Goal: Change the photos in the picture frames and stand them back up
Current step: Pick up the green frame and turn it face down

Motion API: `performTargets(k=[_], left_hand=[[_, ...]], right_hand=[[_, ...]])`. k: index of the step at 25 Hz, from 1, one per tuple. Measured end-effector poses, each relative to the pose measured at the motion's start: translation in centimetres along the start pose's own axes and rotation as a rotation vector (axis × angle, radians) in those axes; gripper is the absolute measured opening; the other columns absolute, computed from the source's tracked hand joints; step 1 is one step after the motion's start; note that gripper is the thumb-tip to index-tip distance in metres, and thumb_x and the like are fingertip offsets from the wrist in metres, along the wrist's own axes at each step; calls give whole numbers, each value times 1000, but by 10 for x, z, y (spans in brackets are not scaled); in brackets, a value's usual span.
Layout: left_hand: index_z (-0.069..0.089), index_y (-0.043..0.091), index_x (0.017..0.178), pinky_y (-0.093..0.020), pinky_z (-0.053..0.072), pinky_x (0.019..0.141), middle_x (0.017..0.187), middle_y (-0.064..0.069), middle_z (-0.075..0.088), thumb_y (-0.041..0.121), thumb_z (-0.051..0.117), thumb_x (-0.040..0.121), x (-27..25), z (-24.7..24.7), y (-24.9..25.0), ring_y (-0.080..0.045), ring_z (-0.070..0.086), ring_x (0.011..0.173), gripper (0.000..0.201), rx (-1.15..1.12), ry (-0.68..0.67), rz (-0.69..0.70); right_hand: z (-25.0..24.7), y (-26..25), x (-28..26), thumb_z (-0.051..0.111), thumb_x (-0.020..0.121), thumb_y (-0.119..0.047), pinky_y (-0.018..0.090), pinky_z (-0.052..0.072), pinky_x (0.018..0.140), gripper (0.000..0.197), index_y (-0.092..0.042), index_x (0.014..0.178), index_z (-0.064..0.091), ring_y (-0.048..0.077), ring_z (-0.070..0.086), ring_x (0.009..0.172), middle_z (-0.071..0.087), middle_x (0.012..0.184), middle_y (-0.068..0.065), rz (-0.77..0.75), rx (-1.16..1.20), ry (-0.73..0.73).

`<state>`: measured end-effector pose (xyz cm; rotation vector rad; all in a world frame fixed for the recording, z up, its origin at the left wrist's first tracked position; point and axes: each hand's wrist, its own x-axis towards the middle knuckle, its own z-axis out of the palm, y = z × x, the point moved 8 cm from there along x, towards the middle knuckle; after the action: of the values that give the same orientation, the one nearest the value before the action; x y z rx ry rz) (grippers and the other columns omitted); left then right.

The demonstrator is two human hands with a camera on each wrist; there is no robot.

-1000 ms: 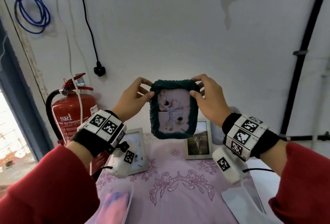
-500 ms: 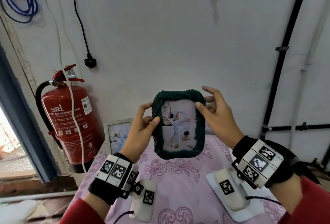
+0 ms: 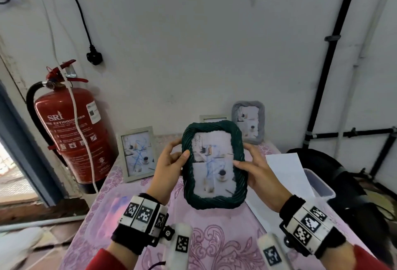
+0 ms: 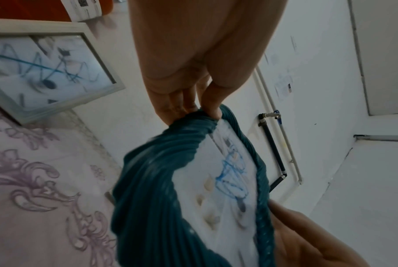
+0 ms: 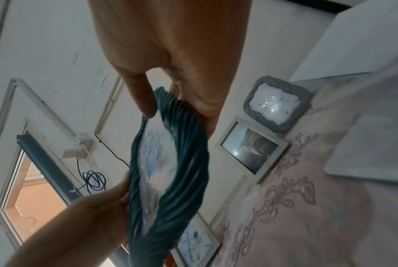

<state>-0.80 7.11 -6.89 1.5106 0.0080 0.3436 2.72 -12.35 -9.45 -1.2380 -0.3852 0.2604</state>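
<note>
A dark green ribbed picture frame [image 3: 213, 167] [image 4: 147, 189] [image 5: 184, 171] is held upright over the pink patterned tablecloth [image 3: 214, 246], photo side toward me. My left hand [image 3: 169, 166] [image 4: 193, 90] pinches its left edge, thumb on the front. My right hand [image 3: 257, 168] [image 5: 170, 72] grips its right edge the same way. The photo inside shows pale objects with blue scribbles. A white frame [image 3: 138, 153] [image 4: 44, 68] stands at the back left, a grey ribbed frame [image 3: 249, 122] [image 5: 277, 103] at the back right, and another white frame [image 3: 212, 118] [image 5: 252, 148] is mostly hidden behind the green one.
A red fire extinguisher [image 3: 71, 134] stands left of the table against the wall. White paper [image 3: 285, 168] and a clear plastic box [image 3: 318, 183] lie at the table's right. A black plug [image 3: 94, 58] hangs on the wall. Dark bags [image 3: 343, 183] sit at the far right.
The green frame and both hands have come down from in front of the wall toward the tabletop. My view has tilted down, so the standing frames now show behind it.
</note>
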Motion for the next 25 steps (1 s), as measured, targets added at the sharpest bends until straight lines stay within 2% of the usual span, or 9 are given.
performTargets(k=[4,6,7,9,11,16,19,22,25], left_hand=[[53,17,126,-19,54,61,83,-6,69,12,52,93,-4,-3,-22,-8,67,71,33,12,32,-52],[52,20,127,-26,55,73,93,-7,67,15,53,93,-7,-4,-32,-14,67,87,35,92,54,-60],[50,23,129,-31,53,83,103,-6,64,17,55,92,-8,-6,-35,-18,63,100,37,195,77,-41],[46,28,133,-34,42,100,122,-1,50,20,61,88,-14,-6,-34,-15,47,118,48,500,113,46],[47,30,132,-29,32,107,128,5,40,19,65,85,-24,7,-26,-7,36,121,52,654,75,166],[50,35,127,-19,35,104,124,13,47,25,59,89,-55,58,-27,-3,42,120,40,595,-140,246],[49,36,129,-25,42,99,120,12,48,28,56,91,-59,74,-22,-7,46,117,39,520,-159,259],[47,38,129,-32,45,98,120,15,47,36,55,90,-58,80,-18,-2,46,117,40,469,-156,244],[45,39,123,-32,50,93,118,15,49,33,61,87,-56,79,-15,4,50,111,40,396,-93,255]], right_hand=[[1,16,-14,50,91,0,27,58,71,43,-20,129,45,21,69,86,72,101,14,30,60,9],[0,24,-18,51,91,1,28,58,72,43,-17,129,44,22,69,84,71,99,16,38,68,34],[-1,28,-19,51,90,1,29,58,73,43,-17,129,44,23,69,84,71,99,17,40,69,47],[-3,35,-19,52,90,1,29,58,75,44,-18,130,45,23,68,87,71,101,17,42,66,70],[-4,39,-18,52,90,-1,28,58,77,45,-21,130,46,22,68,93,70,107,16,41,69,87],[-2,43,-15,49,93,-10,30,57,80,38,-26,127,49,21,67,98,70,112,8,45,108,102],[0,39,-14,46,95,-18,34,54,85,35,-31,127,49,25,63,106,67,119,6,30,124,82],[1,33,-15,38,98,-29,45,48,92,33,-35,128,49,30,61,109,65,120,10,-6,82,61],[3,31,-16,31,100,-34,42,47,95,33,-39,125,52,23,61,111,66,119,3,-42,-36,53]])
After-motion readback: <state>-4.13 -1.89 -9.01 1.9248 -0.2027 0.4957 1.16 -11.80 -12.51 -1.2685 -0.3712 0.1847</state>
